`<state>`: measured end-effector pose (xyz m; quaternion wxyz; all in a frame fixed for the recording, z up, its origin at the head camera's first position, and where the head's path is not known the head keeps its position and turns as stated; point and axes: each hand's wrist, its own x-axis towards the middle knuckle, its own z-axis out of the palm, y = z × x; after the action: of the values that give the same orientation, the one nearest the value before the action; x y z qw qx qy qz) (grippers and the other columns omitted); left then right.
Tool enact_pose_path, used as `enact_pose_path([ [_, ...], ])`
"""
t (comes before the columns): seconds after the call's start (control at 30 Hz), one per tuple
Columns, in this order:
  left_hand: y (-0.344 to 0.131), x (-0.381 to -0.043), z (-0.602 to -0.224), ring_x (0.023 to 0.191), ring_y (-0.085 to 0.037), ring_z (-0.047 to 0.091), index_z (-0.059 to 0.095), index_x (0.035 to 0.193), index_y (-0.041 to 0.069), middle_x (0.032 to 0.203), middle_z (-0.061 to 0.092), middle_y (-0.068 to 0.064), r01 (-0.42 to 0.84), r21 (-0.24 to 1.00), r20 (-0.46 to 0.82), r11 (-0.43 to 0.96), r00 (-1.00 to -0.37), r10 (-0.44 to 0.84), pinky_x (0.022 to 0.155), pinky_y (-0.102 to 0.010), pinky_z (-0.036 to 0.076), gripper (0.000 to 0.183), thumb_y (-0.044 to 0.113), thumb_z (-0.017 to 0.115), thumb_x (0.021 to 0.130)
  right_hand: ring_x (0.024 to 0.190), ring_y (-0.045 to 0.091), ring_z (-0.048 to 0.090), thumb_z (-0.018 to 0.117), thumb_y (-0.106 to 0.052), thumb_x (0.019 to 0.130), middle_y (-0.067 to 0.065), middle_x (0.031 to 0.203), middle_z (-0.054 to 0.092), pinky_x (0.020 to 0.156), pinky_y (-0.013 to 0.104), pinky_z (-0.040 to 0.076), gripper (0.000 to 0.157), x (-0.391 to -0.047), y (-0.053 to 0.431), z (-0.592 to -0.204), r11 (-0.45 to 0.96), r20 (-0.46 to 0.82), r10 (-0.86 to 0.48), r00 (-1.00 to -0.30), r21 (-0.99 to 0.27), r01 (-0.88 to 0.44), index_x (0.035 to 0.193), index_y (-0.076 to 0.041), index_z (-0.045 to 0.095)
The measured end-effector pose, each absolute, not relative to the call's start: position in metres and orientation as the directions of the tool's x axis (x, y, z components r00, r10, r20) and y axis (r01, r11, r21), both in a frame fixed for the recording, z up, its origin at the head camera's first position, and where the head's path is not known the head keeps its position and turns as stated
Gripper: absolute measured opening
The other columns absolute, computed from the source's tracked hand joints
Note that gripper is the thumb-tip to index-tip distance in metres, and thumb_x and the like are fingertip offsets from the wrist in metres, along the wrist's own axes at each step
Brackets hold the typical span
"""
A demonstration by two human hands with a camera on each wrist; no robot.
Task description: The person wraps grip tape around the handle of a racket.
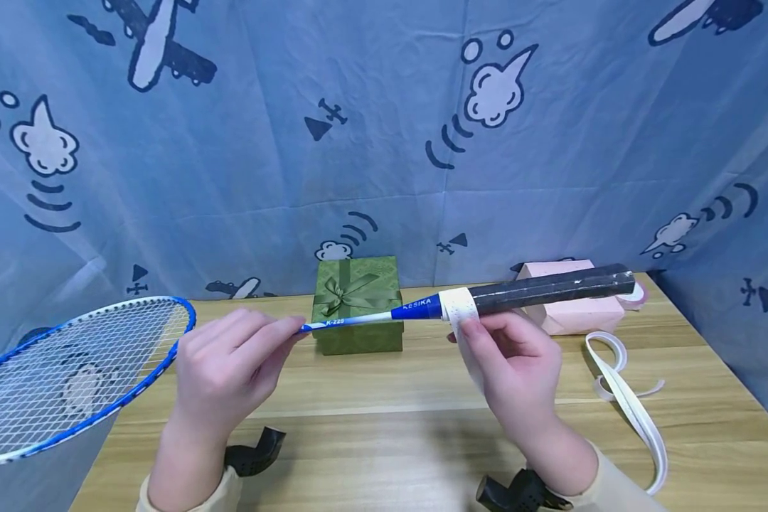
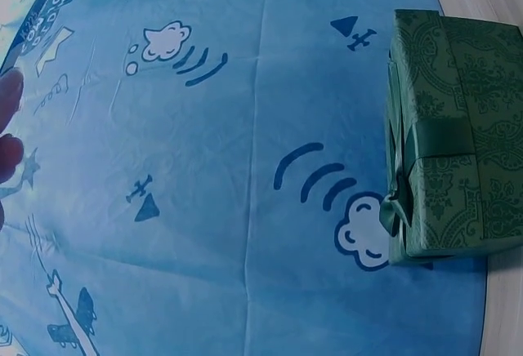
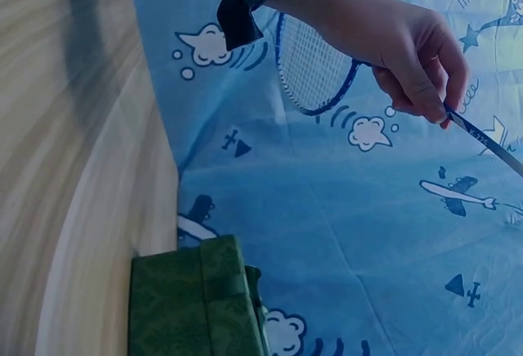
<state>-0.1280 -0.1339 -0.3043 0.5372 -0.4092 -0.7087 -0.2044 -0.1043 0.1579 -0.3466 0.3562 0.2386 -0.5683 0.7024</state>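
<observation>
A blue and white badminton racket [image 1: 358, 319] is held level above the table, its strung head at the left and its black handle [image 1: 550, 285] at the right. My left hand [image 1: 233, 363] pinches the thin shaft near the head; the right wrist view also shows this left hand [image 3: 409, 54] on the shaft. White grip tape [image 1: 459, 306] wraps round the handle's front end, beside the blue cone. My right hand [image 1: 518, 363] pinches the loose tape just under the handle. In the left wrist view only fingertips [image 2: 10, 156] show at the edge.
A green gift box [image 1: 358, 334] with a bow stands at the back middle of the wooden table [image 1: 371, 434]. A pink box [image 1: 576, 313] sits behind the handle. A loose white strip [image 1: 633, 405] lies curled at the right. A blue patterned cloth [image 1: 384, 142] hangs behind.
</observation>
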Motion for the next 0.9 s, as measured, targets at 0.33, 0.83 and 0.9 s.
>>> enact_pose_path([
  [0.33,-0.1288,-0.1291,-0.3041,0.055,-0.023,0.059,0.079,0.083,0.005,0.069,0.069,-0.003,0.764,-0.12,0.957,0.635,-0.081,0.278,0.049,-0.038,0.044,0.022,0.017,0.07,0.099,0.074,0.014,0.073,0.064,0.018,0.089,0.004,0.09,0.074,0.066,0.022,0.059,0.004,-0.1038,0.1561,-0.3435,-0.146,0.711,0.174,-0.681,-0.666,-0.732,0.092,0.019,0.061],
  [0.83,-0.1305,-0.1305,-0.3076,0.048,-0.015,0.048,0.077,0.082,0.004,0.064,0.063,-0.001,0.782,-0.148,0.942,0.605,-0.074,0.327,0.04,-0.026,0.036,0.021,0.011,0.064,0.097,0.066,0.012,0.07,0.074,0.014,0.086,0.003,0.082,0.076,0.06,0.02,0.057,0.01,-0.1063,0.154,-0.3448,-0.109,0.725,0.231,-0.649,-0.643,-0.758,0.083,0.016,0.065],
  [0.9,-0.1306,-0.1307,-0.3083,0.048,-0.015,0.049,0.077,0.083,0.003,0.064,0.063,-0.002,0.785,-0.149,0.94,0.602,-0.077,0.332,0.04,-0.027,0.037,0.022,0.012,0.063,0.098,0.067,0.012,0.071,0.073,0.015,0.086,0.004,0.083,0.076,0.061,0.02,0.057,0.01,-0.1069,0.1539,-0.3457,-0.119,0.732,0.232,-0.641,-0.632,-0.765,0.084,0.017,0.065],
])
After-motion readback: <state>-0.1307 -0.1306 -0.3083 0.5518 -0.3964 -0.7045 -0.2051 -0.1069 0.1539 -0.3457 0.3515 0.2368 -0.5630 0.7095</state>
